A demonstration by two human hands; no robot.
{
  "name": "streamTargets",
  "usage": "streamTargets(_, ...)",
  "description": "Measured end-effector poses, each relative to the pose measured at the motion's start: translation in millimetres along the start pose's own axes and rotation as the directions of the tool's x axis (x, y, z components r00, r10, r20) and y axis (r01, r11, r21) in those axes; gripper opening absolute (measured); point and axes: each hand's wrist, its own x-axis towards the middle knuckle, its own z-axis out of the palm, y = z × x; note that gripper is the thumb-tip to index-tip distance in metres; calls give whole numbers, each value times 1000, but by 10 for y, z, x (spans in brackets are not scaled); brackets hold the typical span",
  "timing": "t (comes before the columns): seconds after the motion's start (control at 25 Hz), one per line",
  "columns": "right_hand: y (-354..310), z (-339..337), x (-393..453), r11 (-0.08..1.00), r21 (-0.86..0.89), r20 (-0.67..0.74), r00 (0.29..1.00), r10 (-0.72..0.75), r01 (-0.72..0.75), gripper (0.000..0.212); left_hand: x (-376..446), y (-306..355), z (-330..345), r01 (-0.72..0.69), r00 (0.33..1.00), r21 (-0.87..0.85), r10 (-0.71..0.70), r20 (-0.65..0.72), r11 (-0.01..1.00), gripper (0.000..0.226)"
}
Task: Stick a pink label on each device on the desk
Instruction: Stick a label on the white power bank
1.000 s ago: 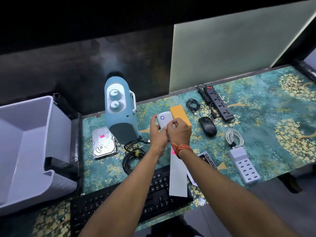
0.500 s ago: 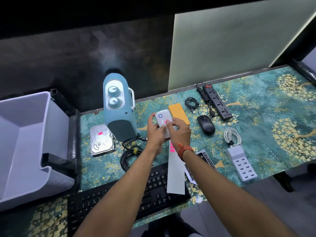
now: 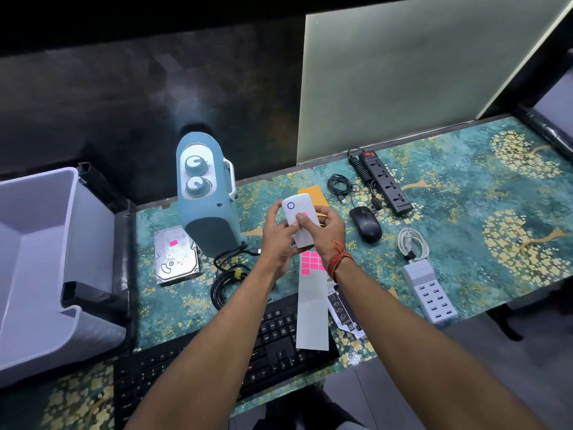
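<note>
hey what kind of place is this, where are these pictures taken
Most likely an office or home computer desk. A black keyboard lies at the near edge, a black mouse and a power strip sit further back, and a bare hard drive rests on the patterned desk cover.

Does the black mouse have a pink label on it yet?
No, the black mouse lies bare on the desk, while a pink label shows on the hard drive.

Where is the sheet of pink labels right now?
In the head view, the long white backing sheet of pink square labels lies near the desk's middle, just below both hands, its lower end resting across the black keyboard.
</note>
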Motion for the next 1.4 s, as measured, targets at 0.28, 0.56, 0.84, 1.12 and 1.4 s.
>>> streamTargets(0.28, 9, -60, 75, 999, 34, -26, 999, 41, -40, 30, 78, -15, 48, 9, 1000, 11, -9, 0, 1000, 59)
streamTargets(0.56, 70, -29, 232, 1000, -3, -23, 999, 26, -26, 4, 254, -59, -3, 8, 998, 53, -4, -66, 999, 63)
streamTargets(0.84, 290, 176, 413, 970, -228, 186, 974, 129, -85, 28, 664, -207, -280, -14, 969, 387, 107, -221, 922, 73)
streamTargets(1.12, 324, 470, 672, 944, -302, 289, 931, 224, -133, 44, 998, -248, -442, 51, 940, 436, 104, -325, 899, 84)
streamTargets(1.4, 297, 250, 465, 982, -145, 183, 972, 149, -123, 36, 908, -305, -480, 100, 920, 456, 92, -381, 884, 81)
